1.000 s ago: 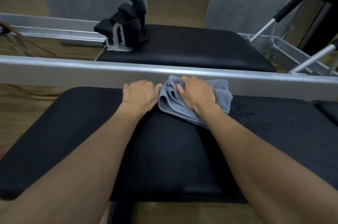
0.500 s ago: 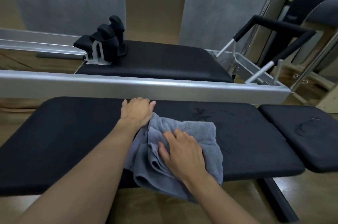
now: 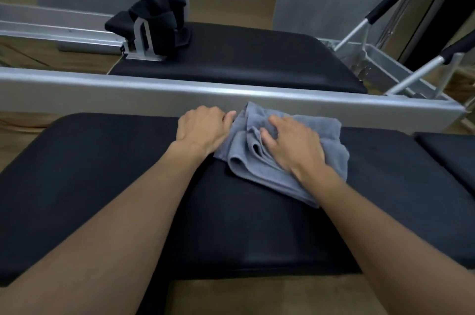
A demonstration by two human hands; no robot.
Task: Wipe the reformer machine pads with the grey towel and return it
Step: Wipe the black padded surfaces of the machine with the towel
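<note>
Grey terry, folded into several loose layers, the towel lies on the far part of the near pad, its back edge touching the silver rail. The right hand presses flat on top of it, fingers spread and pointing toward the rail, not clamped around anything. The left hand rests palm-down on the bare pad just beside the towel's left edge, fingers together and loosely curled; whether its fingertips pinch a fold cannot be told from this angle.

Soft and light, the towel will likely bunch under sideways push, so steady downward palm pressure across the layers suits wiping. For lifting, the stacked folds at its near-left corner look like the easiest hold. A second pad beyond the rail probably remains to wipe.
</note>
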